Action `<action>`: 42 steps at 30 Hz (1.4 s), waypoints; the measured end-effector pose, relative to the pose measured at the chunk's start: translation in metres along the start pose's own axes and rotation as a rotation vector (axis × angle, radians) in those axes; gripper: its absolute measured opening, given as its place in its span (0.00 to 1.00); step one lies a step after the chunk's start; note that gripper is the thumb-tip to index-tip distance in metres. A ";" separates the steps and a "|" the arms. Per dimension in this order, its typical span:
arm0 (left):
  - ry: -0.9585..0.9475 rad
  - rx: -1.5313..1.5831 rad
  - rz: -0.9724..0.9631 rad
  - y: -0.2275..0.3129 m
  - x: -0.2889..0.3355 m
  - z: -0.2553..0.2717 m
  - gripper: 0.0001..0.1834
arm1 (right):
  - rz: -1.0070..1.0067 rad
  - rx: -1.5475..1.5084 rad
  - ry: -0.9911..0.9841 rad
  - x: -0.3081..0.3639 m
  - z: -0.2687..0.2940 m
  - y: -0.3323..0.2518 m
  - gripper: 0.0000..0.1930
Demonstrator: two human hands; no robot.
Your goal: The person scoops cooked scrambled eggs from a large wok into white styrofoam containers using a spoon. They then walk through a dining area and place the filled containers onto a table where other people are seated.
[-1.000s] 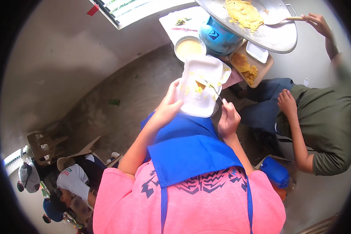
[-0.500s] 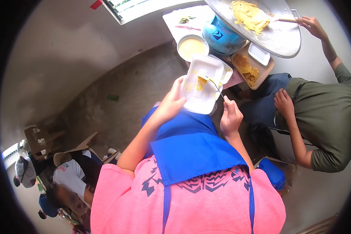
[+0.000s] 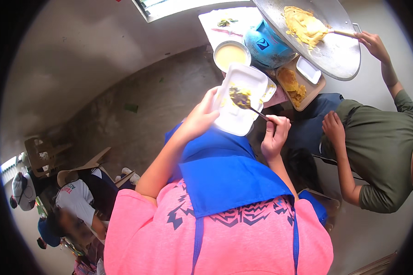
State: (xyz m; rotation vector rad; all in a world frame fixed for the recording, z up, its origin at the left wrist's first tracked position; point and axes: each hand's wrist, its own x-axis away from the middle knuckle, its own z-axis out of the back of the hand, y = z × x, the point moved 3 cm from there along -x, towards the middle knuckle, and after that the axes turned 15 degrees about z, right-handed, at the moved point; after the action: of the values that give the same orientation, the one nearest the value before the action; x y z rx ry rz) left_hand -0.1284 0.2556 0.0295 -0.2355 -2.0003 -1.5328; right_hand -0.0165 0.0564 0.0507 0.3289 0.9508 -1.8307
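My left hand (image 3: 203,115) grips the left side of an open white foam food box (image 3: 230,118), thumb over its rim. Scraps of yellow food (image 3: 232,85) lie in the box. Between the fingers of my right hand (image 3: 276,137) is the handle of a metal spoon (image 3: 258,112). The spoon's bowl is down in the box, over the yellow scraps, and looks dark from above. My right hand stays just outside the box's right side.
Beyond the box stand a bowl of pale yellow liquid (image 3: 230,56) and a blue gas cylinder (image 3: 267,45). At right, a person (image 3: 381,151) works a spatula in a wide metal pan (image 3: 342,57). A tray (image 3: 317,88) holds cooked yellow pieces. Another person (image 3: 75,197) is at lower left.
The spoon's bowl has shifted slightly and turned, now looking dark rather than shiny. My left hand keeps its hold on the box. The whole view has tilted a little.
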 end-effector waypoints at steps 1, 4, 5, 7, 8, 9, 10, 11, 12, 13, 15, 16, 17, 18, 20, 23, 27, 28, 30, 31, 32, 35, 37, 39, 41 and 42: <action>0.002 -0.002 0.005 0.001 0.001 0.001 0.37 | 0.048 0.045 0.006 -0.001 -0.001 0.000 0.03; 0.005 -0.018 0.015 0.006 0.002 0.003 0.37 | 0.033 0.098 0.006 -0.005 -0.007 0.003 0.02; 0.005 -0.028 0.014 0.008 0.003 0.003 0.37 | 0.000 0.103 0.003 -0.005 -0.009 0.004 0.02; 0.003 -0.031 0.010 0.009 0.003 0.004 0.37 | -0.075 0.045 -0.049 -0.006 -0.009 0.004 0.02; 0.002 -0.023 0.006 0.009 0.003 0.004 0.37 | -0.111 0.016 -0.076 -0.006 -0.008 0.004 0.02; 0.000 -0.014 0.003 0.010 0.003 0.005 0.37 | -0.121 -0.008 -0.063 -0.008 -0.005 0.003 0.02; 0.003 -0.019 -0.003 0.009 0.002 0.006 0.37 | -0.133 -0.030 -0.049 -0.009 -0.001 0.003 0.02; 0.006 -0.024 -0.008 0.008 0.001 0.007 0.37 | -0.145 -0.053 -0.034 -0.010 0.002 0.002 0.02; 0.009 -0.029 -0.013 0.007 -0.001 0.008 0.37 | -0.180 -0.068 0.011 -0.011 0.007 -0.001 0.02; 0.005 -0.024 -0.006 0.009 -0.001 0.008 0.37 | -0.205 -0.085 0.059 -0.011 0.008 0.000 0.03; -0.001 -0.013 0.009 0.014 0.000 0.009 0.37 | -0.314 -0.235 0.112 -0.009 0.007 0.004 0.05; -0.003 -0.014 0.005 0.015 -0.001 0.009 0.37 | -0.397 -0.368 0.119 -0.008 0.004 0.008 0.06; -0.004 -0.014 0.002 0.015 -0.002 0.008 0.37 | -0.479 -0.502 0.126 -0.008 0.001 0.011 0.07; -0.006 -0.015 -0.001 0.015 -0.002 0.008 0.37 | -0.537 -0.576 0.094 -0.007 0.000 0.013 0.08; -0.011 -0.014 0.006 0.015 -0.003 0.008 0.36 | -0.651 -0.727 0.028 -0.007 0.001 0.018 0.10; -0.005 -0.016 0.021 0.014 -0.005 0.010 0.36 | -0.751 -0.838 0.044 -0.008 0.000 0.022 0.12; 0.008 0.001 0.019 0.004 -0.009 0.018 0.36 | -0.922 -0.951 0.028 -0.001 0.004 0.038 0.11; 0.044 -0.014 0.030 -0.004 -0.012 0.024 0.36 | -0.973 -0.981 0.026 0.005 0.004 0.043 0.11; 0.113 -0.051 0.053 -0.030 -0.023 0.041 0.35 | -1.037 -0.990 0.089 0.024 -0.006 0.065 0.10; 0.211 -0.123 0.008 -0.050 -0.031 0.052 0.31 | -1.057 -0.956 0.092 0.036 -0.013 0.078 0.10; 0.234 -0.044 0.061 -0.078 -0.040 0.064 0.31 | -1.076 -0.921 0.097 0.050 -0.023 0.092 0.11; 0.292 0.134 0.230 -0.122 -0.058 0.083 0.31 | -0.704 -0.287 -0.070 0.120 -0.065 0.158 0.12; 0.309 0.198 0.291 -0.136 -0.057 0.087 0.32 | -0.593 0.088 -0.275 0.105 -0.072 0.135 0.10; 0.328 0.236 0.350 -0.147 -0.058 0.086 0.33 | -0.403 0.246 -0.434 0.104 -0.081 0.132 0.08; 0.357 0.255 0.413 -0.150 -0.058 0.084 0.34 | -0.285 0.289 -0.477 0.112 -0.094 0.134 0.09; 0.355 0.257 0.415 -0.150 -0.058 0.083 0.34 | -0.248 0.303 -0.485 0.117 -0.101 0.135 0.11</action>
State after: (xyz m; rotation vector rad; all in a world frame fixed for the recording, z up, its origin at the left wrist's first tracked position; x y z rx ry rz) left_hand -0.1827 0.2970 -0.1381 -0.2360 -1.7104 -0.9719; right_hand 0.0283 0.0291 -0.1475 -0.0604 0.3904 -2.1511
